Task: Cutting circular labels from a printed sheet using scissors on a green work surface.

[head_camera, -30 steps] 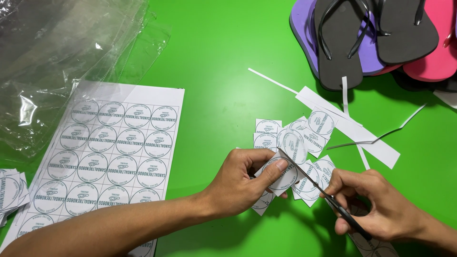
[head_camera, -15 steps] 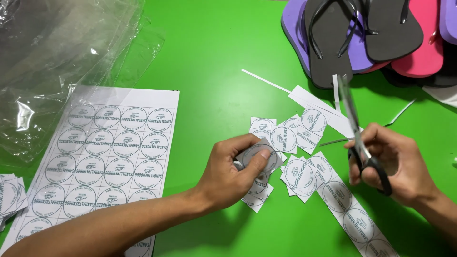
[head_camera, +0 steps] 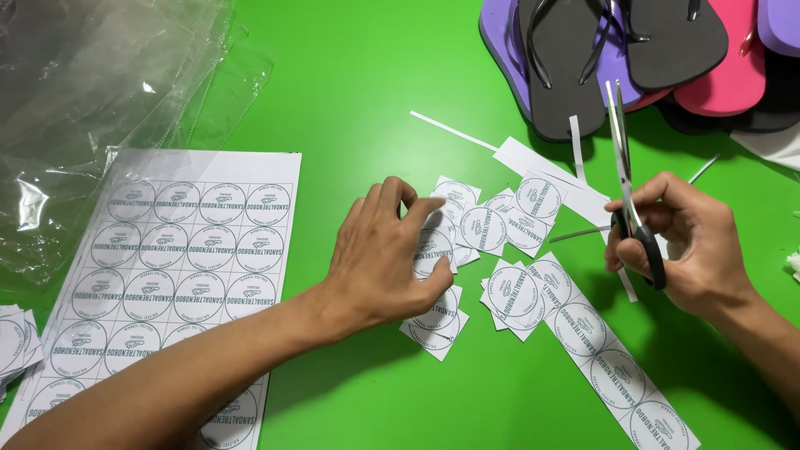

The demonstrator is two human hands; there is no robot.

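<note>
At the far left, around ten o'clock, crumpled clear plastic bags (head_camera: 92,92) lie on the green surface (head_camera: 350,92). Below them, toward eight o'clock, a full sheet of round printed labels (head_camera: 179,267) lies flat, with a small stack of cut labels (head_camera: 15,343) at its left edge.

Near the centre, the left hand (head_camera: 387,254) rests palm down on a scatter of cut square labels (head_camera: 492,233), its curled fingers (head_camera: 421,208) pressing on the nearest pieces; it pins them to the surface rather than gripping anything. More squares lie just beside and under the palm toward five o'clock.

From the pile a strip of uncut labels (head_camera: 617,375) runs toward four o'clock. Thin white paper trimmings (head_camera: 542,162) lie toward one o'clock of the pile.

At three o'clock the right hand (head_camera: 687,246) is closed around the black handles of the scissors (head_camera: 627,179), blades together and pointing up toward twelve o'clock, well apart from the labels.

At one to two o'clock lies a heap of flip-flops (head_camera: 633,50) in grey, purple and pink.
</note>
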